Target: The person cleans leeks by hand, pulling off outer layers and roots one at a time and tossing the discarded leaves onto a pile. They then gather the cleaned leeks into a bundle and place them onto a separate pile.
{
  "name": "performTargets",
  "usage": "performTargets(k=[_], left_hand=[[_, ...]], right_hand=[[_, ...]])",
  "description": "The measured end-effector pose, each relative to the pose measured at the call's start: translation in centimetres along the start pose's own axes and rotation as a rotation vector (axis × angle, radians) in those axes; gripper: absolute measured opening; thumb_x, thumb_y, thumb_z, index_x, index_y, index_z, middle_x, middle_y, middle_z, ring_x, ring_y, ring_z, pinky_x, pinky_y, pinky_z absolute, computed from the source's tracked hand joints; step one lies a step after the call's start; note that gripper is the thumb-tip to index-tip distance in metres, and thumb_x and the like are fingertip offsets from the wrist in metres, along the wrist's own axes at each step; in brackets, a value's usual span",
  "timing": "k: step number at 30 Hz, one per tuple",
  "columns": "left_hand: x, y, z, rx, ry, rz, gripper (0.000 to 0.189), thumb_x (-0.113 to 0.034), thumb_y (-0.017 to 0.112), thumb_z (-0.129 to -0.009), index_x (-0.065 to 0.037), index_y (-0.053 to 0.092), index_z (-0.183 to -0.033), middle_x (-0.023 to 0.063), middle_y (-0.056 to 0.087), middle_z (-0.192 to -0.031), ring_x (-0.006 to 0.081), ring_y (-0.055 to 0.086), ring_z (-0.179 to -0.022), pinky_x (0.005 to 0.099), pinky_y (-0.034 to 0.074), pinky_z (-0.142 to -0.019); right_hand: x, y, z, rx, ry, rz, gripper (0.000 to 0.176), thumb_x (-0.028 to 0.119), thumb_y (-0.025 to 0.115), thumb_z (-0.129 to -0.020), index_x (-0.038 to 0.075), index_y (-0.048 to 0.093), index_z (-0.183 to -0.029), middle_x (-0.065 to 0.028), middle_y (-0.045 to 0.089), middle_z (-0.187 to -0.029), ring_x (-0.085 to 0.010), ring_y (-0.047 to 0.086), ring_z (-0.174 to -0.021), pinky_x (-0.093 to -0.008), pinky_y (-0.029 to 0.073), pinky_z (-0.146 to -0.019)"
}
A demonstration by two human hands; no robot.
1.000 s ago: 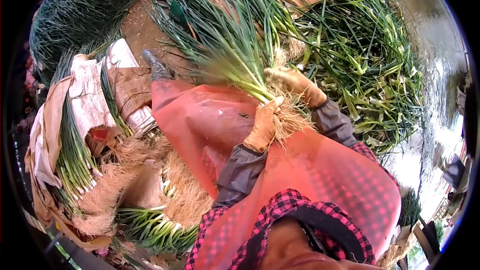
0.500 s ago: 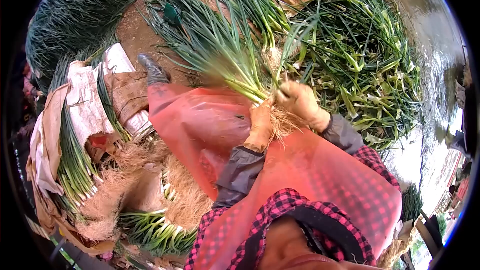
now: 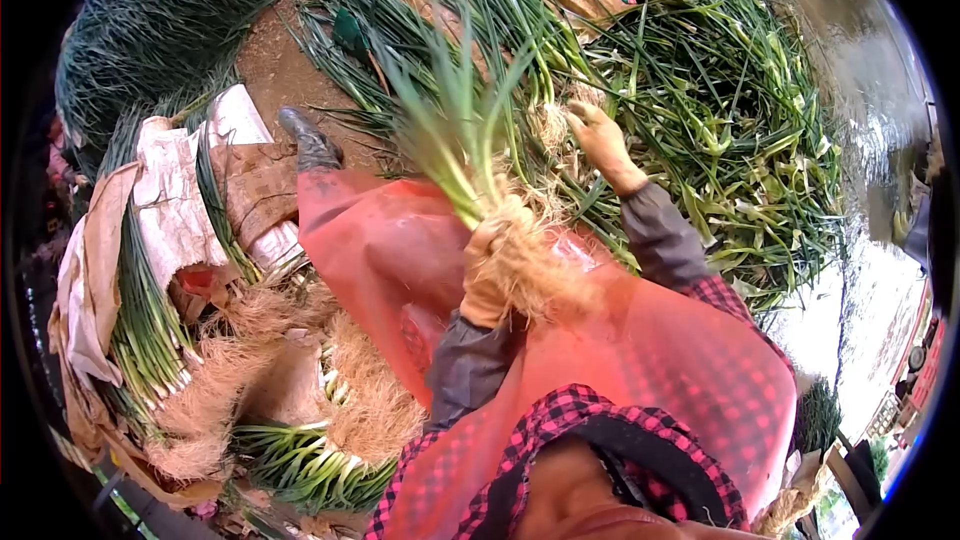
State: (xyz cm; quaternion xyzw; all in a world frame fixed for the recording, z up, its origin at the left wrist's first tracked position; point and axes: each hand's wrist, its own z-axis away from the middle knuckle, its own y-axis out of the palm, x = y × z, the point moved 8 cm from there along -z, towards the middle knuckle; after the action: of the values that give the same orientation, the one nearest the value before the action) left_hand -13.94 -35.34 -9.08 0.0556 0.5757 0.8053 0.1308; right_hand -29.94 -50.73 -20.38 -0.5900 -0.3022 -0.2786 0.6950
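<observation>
My left hand [image 3: 483, 275], in a tan glove, is wrapped round a bunch of green onions [image 3: 465, 195] at its lower stalks. Its leaves point away from me, blurred by motion, and its long pale roots [image 3: 540, 275] hang over the red apron [image 3: 660, 340]. Off to the right, my right hand [image 3: 607, 148], also gloved, has its fingers stretched out with nothing seen in them. Just left of its fingertips are the roots [image 3: 547, 127] of other green onions [image 3: 510, 30] lying in front of me.
A heap of loose green leaves [image 3: 720, 130] spreads on the right, beside wet ground [image 3: 870, 90]. Bundled onions with roots [image 3: 375, 390] lie at lower left near pale sacking [image 3: 165, 200]. A dense onion pile [image 3: 150, 60] stands at upper left. A boot [image 3: 308, 140] shows beyond the apron.
My right hand has left the bunch and moved up and to the right, its fingers opening. My left hand has shifted slightly left with the bunch, whose leaves now point more upward.
</observation>
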Motion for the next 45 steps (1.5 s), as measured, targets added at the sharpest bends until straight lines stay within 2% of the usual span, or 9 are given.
performTargets(k=[8, 14, 18, 28, 32, 35, 36, 40, 45], left_hand=[[-3.1, -2.7, 0.4, -0.339, 0.170, -0.483, 0.018, -0.018, 0.057, -0.083, -0.004, 0.055, -0.095, -0.0041, 0.048, -0.074, 0.0038, 0.046, -0.067, 0.0180, 0.041, -0.064], [3.6, -2.0, -2.4, -0.394, -0.098, -0.140, 0.018, -0.015, 0.052, -0.087, -0.004, 0.055, -0.101, 0.0022, 0.057, -0.082, 0.0132, 0.056, -0.073, 0.0271, 0.050, -0.067], [4.8, -6.3, -2.8, -0.353, -0.034, -0.566, 0.017, -0.009, 0.061, -0.080, -0.002, 0.059, -0.095, 0.0007, 0.060, -0.081, 0.0091, 0.054, -0.067, 0.0235, 0.047, -0.064], [3.2, -9.6, -2.0, -0.645, 0.060, -0.672, 0.023, -0.010, 0.063, -0.077, 0.001, 0.061, -0.097, 0.0050, 0.062, -0.085, 0.0137, 0.058, -0.074, 0.0246, 0.048, -0.064], [3.5, -9.2, -2.5, -0.533, 0.035, -0.564, 0.025, -0.013, 0.061, -0.079, 0.000, 0.060, -0.100, 0.0037, 0.061, -0.084, 0.0131, 0.057, -0.074, 0.0251, 0.048, -0.063], [3.6, -7.9, -2.3, -0.441, -0.045, -0.522, 0.020, -0.012, 0.058, -0.082, -0.002, 0.059, -0.099, 0.0040, 0.060, -0.082, 0.0126, 0.057, -0.072, 0.0247, 0.048, -0.063], [4.0, -7.4, -2.1, -0.405, -0.107, -0.497, 0.019, -0.012, 0.056, -0.083, -0.003, 0.058, -0.099, 0.0042, 0.060, -0.082, 0.0129, 0.057, -0.072, 0.0246, 0.048, -0.063], [3.2, -5.9, -0.7, -0.390, -0.013, -0.375, 0.020, -0.016, 0.056, -0.085, -0.003, 0.057, -0.100, 0.0015, 0.058, -0.082, 0.0097, 0.056, -0.071, 0.0225, 0.047, -0.059], [4.6, -4.4, -1.9, -0.359, -0.132, -0.208, 0.020, -0.016, 0.051, -0.087, -0.002, 0.057, -0.099, -0.0014, 0.054, -0.077, 0.0071, 0.051, -0.065, 0.0205, 0.045, -0.059]], right_hand=[[-0.7, 3.5, -8.3, -0.066, 0.126, -0.060, 0.035, 0.038, 0.067, -0.077, 0.003, 0.063, -0.084, -0.0155, 0.063, -0.075, -0.0308, 0.060, -0.070, -0.0381, 0.046, -0.066], [6.9, -0.9, 4.8, 0.432, 0.245, -0.676, 0.023, 0.023, 0.058, -0.088, 0.002, 0.063, -0.093, 0.0004, 0.057, -0.072, -0.0048, 0.049, -0.060, -0.0184, 0.041, -0.056], [2.8, 3.4, 2.6, 0.456, 0.065, -0.040, 0.029, 0.031, 0.062, -0.083, 0.006, 0.063, -0.097, -0.0104, 0.066, -0.079, -0.0223, 0.062, -0.070, -0.0339, 0.050, -0.068], [6.0, -8.5, 5.7, -0.050, 0.078, -0.584, 0.021, 0.017, 0.055, -0.090, 0.003, 0.060, -0.105, -0.0091, 0.065, -0.082, -0.0117, 0.059, -0.060, -0.0202, 0.048, -0.057], [-4.0, -13.2, 6.3, -0.479, 0.266, -0.180, 0.055, 0.032, 0.058, -0.087, 0.001, 0.040, -0.128, -0.0154, 0.059, -0.113, -0.0167, 0.060, -0.086, -0.0319, 0.048, -0.083], [-0.4, -1.1, 8.8, 0.496, 0.547, -0.852, 0.055, 0.035, 0.051, -0.090, 0.000, 0.039, -0.131, -0.0164, 0.056, -0.116, -0.0260, 0.053, -0.106, -0.0336, 0.041, -0.094], [-0.3, 1.8, 9.0, 0.684, -0.058, -0.564, 0.044, 0.032, 0.047, -0.092, -0.001, 0.050, -0.121, -0.0122, 0.058, -0.112, -0.0201, 0.055, -0.100, -0.0305, 0.043, -0.087], [5.4, -1.1, 7.5, 0.306, 0.214, -0.811, 0.014, 0.014, 0.057, -0.088, 0.001, 0.060, -0.094, 0.0011, 0.058, -0.072, -0.0048, 0.050, -0.062, -0.0197, 0.042, -0.057], [9.1, -1.5, 10.3, 0.271, 0.145, -0.991, 0.015, 0.007, 0.059, -0.086, -0.001, 0.062, -0.099, -0.0043, 0.061, -0.090, -0.0106, 0.056, -0.083, -0.0227, 0.046, -0.071]])
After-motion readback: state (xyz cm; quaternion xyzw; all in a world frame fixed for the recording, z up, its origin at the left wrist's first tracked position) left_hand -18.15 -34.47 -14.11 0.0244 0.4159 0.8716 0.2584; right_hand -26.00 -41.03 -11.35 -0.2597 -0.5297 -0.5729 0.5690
